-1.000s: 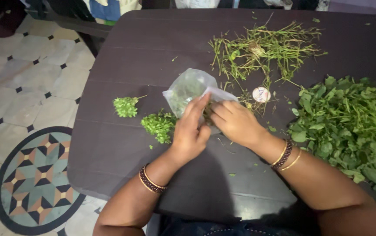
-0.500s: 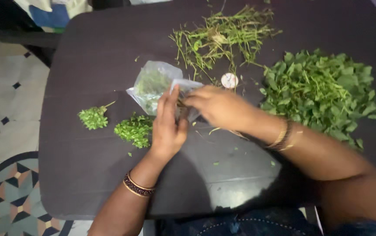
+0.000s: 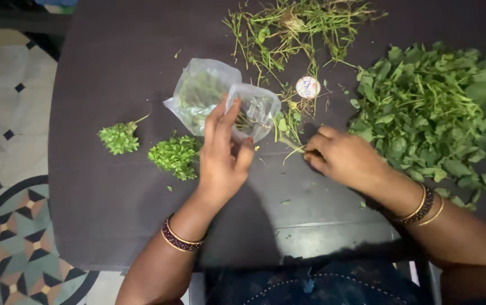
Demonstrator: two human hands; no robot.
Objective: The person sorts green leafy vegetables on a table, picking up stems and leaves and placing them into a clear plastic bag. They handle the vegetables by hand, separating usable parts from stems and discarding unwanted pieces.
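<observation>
A clear plastic bag (image 3: 220, 101), thin and crinkled, lies near the middle of the dark table (image 3: 113, 214), with green sprigs showing faintly through its cloudy film. Its open mouth points toward 4 o'clock. The left hand (image 3: 223, 158) holds the bag at that mouth, fingers straight and laid against the film, thumb bent at the rim, so the opening stands apart. A small round sticker (image 3: 308, 87), white with a reddish mark, lies flat on the table just at 2 o'clock from the bag's mouth.

The right hand (image 3: 345, 158) rests at 3 o'clock from the bag, apart from it, its fingers curled narrow and pinching a thin pale green stalk (image 3: 291, 146) that runs from the fingertips toward the bag's mouth.

At 12 o'clock on the table lies a loose tangle of bare stalks (image 3: 294, 28), wiry and yellow-green, with few leaves left. At 3 o'clock a broad heap of leaves (image 3: 441, 107) spreads out, flat, soft and dark green. At 9 o'clock from the left hand sit two small bunches of fine leaves: a near bunch (image 3: 176, 155) just beside the hand and a far bunch (image 3: 120, 138) further left with a short stem sticking up. Small green scraps dot the tabletop. Both wrists wear gold and dark beaded bangles (image 3: 181, 238). A patterned tile floor (image 3: 11, 226) shows at 8 o'clock.
</observation>
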